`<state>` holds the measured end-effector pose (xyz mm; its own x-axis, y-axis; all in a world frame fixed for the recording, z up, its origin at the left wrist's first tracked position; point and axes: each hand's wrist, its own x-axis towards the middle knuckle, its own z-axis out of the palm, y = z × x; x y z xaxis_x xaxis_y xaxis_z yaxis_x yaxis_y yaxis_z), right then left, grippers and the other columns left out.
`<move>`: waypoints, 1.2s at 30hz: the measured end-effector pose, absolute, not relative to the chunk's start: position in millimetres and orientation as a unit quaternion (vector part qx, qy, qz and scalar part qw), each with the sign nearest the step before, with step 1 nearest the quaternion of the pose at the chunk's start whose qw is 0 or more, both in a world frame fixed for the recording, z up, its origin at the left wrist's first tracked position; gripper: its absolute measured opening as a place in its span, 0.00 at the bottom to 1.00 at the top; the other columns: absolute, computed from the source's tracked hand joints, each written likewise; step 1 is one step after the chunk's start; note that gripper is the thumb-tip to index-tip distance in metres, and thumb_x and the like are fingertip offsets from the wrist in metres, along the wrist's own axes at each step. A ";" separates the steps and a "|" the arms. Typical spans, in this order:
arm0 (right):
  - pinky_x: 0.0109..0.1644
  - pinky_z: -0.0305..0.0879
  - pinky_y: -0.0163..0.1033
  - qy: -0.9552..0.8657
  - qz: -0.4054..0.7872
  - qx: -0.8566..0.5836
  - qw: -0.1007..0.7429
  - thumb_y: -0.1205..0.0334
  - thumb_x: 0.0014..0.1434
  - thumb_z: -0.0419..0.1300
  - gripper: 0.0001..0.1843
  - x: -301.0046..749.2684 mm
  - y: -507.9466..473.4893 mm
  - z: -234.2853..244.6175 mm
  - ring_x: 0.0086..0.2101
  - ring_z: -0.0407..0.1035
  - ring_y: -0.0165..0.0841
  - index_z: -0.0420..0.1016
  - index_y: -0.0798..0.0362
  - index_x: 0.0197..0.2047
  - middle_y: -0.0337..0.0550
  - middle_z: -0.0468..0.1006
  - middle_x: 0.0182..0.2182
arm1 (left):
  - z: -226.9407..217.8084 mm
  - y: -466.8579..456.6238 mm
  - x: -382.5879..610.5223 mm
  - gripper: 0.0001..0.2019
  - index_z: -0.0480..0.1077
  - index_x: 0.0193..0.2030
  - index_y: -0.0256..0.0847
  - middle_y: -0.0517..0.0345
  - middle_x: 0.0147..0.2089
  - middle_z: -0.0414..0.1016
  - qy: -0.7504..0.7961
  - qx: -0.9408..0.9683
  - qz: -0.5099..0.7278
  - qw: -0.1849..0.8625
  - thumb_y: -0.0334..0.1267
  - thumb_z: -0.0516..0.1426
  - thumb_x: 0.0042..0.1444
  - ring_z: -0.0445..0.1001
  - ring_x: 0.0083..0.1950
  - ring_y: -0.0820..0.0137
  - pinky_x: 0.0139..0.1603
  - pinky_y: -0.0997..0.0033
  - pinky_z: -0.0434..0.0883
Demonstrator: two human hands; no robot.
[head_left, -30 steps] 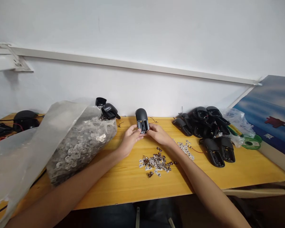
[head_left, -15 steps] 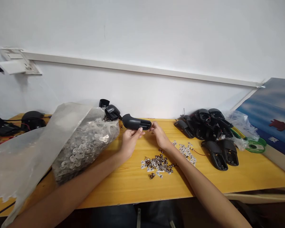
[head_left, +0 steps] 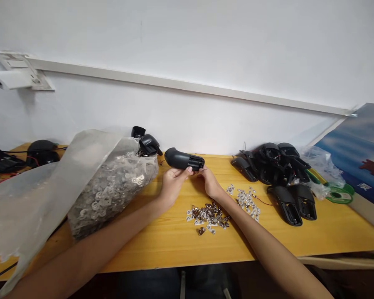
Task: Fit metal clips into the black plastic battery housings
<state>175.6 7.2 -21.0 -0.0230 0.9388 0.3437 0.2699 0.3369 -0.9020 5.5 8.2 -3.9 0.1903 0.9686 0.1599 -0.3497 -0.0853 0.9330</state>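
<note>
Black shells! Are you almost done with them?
Partway, it looks like. Done: maybe the heap of black shells on the right. In hand: one shell, held by the left hand and the right hand. Left: the big plastic bag is still full of metal pieces, and a small pile of metal pieces lies on the table.

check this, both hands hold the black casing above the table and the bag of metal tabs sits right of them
The bag of metal tabs sits left of the hands, not right, as the head view shows. The left hand and right hand do hold the black casing above the table.
</note>
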 end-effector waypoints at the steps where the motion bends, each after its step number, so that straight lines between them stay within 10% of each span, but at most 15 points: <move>1: 0.47 0.66 0.48 -0.630 0.324 -0.482 0.515 0.47 0.62 0.48 0.16 175.5 7.8 -22.0 0.39 0.66 0.43 0.69 0.47 0.33 0.44 0.76 0.34 | -3.8 8.1 5.7 0.18 0.83 0.40 0.38 0.45 0.44 0.87 0.314 0.489 0.552 0.598 0.50 0.73 0.53 0.83 0.47 0.57 0.53 0.55 0.79; 10: 0.55 0.69 0.50 -0.618 0.375 -0.473 0.504 0.45 0.65 0.51 0.18 171.2 6.2 -6.2 0.48 0.71 0.45 0.72 0.49 0.45 0.47 0.80 0.45 | 0.9 8.1 7.7 0.19 0.83 0.44 0.38 0.46 0.45 0.87 0.292 0.456 0.569 0.619 0.49 0.74 0.52 0.83 0.49 0.58 0.59 0.56 0.77; 17: 0.69 0.61 0.60 -0.670 0.224 -0.512 0.488 0.41 0.56 0.69 0.45 156.1 -17.2 39.9 0.63 0.64 0.53 0.60 0.48 0.70 0.59 0.66 0.67 | 1.2 2.3 7.6 0.14 0.79 0.35 0.38 0.54 0.35 0.83 0.337 0.549 0.554 0.527 0.46 0.72 0.52 0.79 0.39 0.63 0.42 0.67 0.74; 26: 0.47 0.70 0.53 -0.586 0.080 -0.565 0.575 0.43 0.66 0.62 0.27 200.3 -55.1 70.5 0.42 0.70 0.44 0.67 0.47 0.61 0.48 0.75 0.43 | 8.2 -10.1 3.4 0.20 0.80 0.56 0.44 0.52 0.47 0.83 0.321 0.638 0.537 0.449 0.48 0.68 0.59 0.78 0.44 0.64 0.44 0.69 0.74; 32: 0.38 0.69 0.46 -0.402 -0.054 -0.584 0.703 0.40 0.63 0.64 0.26 318.7 -126.3 95.5 0.32 0.71 0.37 0.73 0.50 0.54 0.42 0.75 0.35 | 8.9 -3.2 3.3 0.21 0.81 0.50 0.42 0.49 0.51 0.84 0.339 0.592 0.538 0.496 0.58 0.61 0.64 0.77 0.43 0.64 0.44 0.68 0.72; 36: 0.32 0.66 0.44 -0.328 -0.005 -0.706 0.627 0.33 0.59 0.65 0.27 373.3 -166.0 71.9 0.26 0.68 0.37 0.75 0.50 0.42 0.42 0.76 0.28 | 10.2 0.8 3.9 0.24 0.79 0.46 0.42 0.48 0.51 0.83 0.365 0.569 0.538 0.504 0.63 0.59 0.63 0.77 0.41 0.64 0.40 0.67 0.71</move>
<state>373.3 -166.0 71.9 0.7845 0.4576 0.4184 0.4694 0.0027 -0.8830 3.9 0.8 10.2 0.1542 0.9574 0.2443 -0.1270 -0.2260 0.9658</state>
